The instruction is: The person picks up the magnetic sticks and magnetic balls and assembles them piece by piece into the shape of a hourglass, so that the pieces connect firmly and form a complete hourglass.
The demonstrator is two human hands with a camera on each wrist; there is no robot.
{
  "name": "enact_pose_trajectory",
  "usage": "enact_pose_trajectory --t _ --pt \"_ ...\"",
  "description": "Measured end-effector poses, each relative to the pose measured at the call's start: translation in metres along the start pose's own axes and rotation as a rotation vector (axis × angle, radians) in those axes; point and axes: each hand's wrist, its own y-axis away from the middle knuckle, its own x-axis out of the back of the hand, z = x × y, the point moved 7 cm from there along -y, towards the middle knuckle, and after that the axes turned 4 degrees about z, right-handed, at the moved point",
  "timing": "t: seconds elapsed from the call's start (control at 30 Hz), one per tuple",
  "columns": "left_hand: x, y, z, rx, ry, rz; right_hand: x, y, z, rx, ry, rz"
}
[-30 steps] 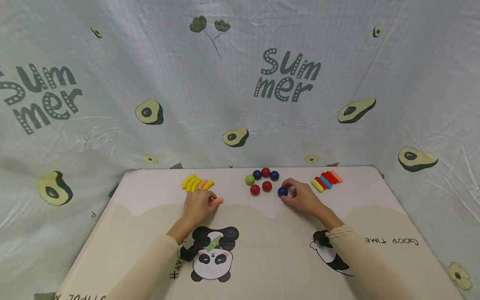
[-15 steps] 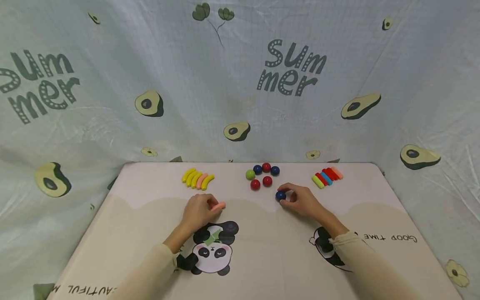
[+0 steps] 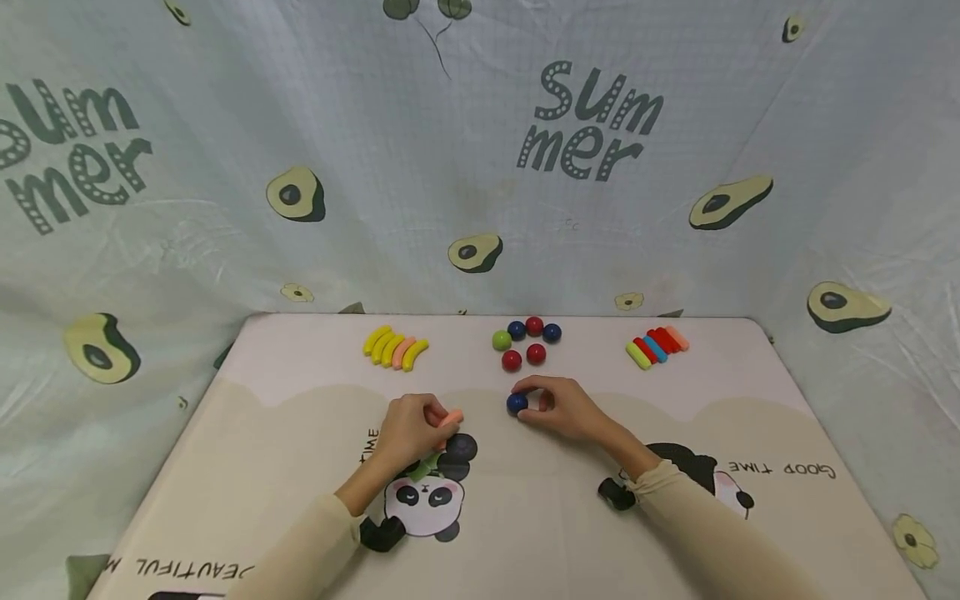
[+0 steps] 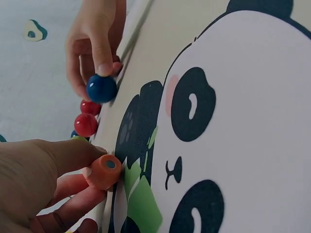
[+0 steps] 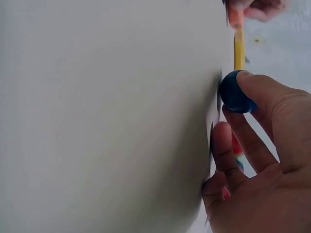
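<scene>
My left hand pinches a short orange stick between thumb and fingers, low over the printed panda. In the left wrist view the stick's near end shows a small grey disc, perhaps a magnet. My right hand holds a dark blue ball between thumb and fingertips, right of the orange stick and apart from it. The right wrist view shows the ball close over the table, with the other fingers loosely curled behind it.
Curved yellow and peach sticks lie in a row at the back left. Red, blue and green balls sit at the back middle. Straight coloured sticks lie back right. A printed curtain hangs behind the table.
My right hand has carried the blue ball leftward and nearer to me. The left hand has drawn the orange stick away from the yellow row, nearer to me and slightly right.
</scene>
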Motion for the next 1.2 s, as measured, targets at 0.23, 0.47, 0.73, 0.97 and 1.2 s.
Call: enact_pose_trajectory --t 0.23,0.47,0.73,0.97,1.2 --pt "0.000 0.001 0.000 0.004 0.020 0.003 -0.022 -0.014 -0.014 0.000 -0.019 -0.023" --pt "-0.001 0.002 0.001 0.005 0.048 -0.024 -0.040 -0.025 -0.026 0.009 -0.032 -0.053" --pt "-0.002 0.003 0.002 -0.018 0.062 -0.026 -0.048 -0.030 -0.031 0.024 -0.013 -0.066" --pt "-0.001 0.004 0.002 -0.048 0.058 -0.019 -0.048 -0.029 -0.034 0.052 -0.022 -0.045" --pt "-0.002 0.004 0.006 -0.121 0.054 -0.016 -0.051 -0.028 -0.035 0.058 -0.016 -0.044"
